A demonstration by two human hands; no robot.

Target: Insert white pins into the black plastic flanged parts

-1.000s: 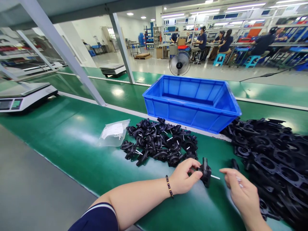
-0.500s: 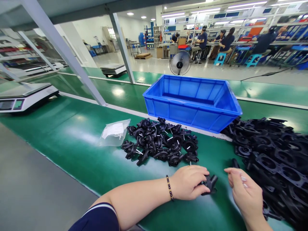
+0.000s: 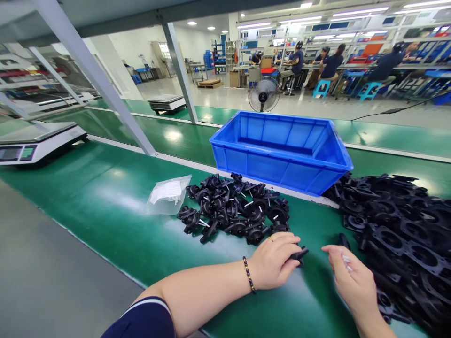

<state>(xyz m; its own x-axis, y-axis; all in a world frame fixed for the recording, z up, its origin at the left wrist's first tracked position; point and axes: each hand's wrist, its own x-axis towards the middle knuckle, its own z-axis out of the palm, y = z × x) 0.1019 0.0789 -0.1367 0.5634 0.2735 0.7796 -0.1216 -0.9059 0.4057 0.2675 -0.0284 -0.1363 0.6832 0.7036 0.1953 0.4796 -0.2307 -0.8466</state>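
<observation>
My left hand [image 3: 275,261] grips a black part [image 3: 299,254], my half-curled right hand [image 3: 349,278] loosely pinches white pins [image 3: 346,263], which could slip into the pile [image 3: 398,225].

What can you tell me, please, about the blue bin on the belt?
The bin is a blue rectangular tub, seemingly moulded plastic, with ribbed walls, a thick rim and an open top; nothing shows inside. It stands upright at the far edge of the green belt. A big pile of black parts crowds its right front corner; whether they touch cannot be told. No hand touches it.
</observation>
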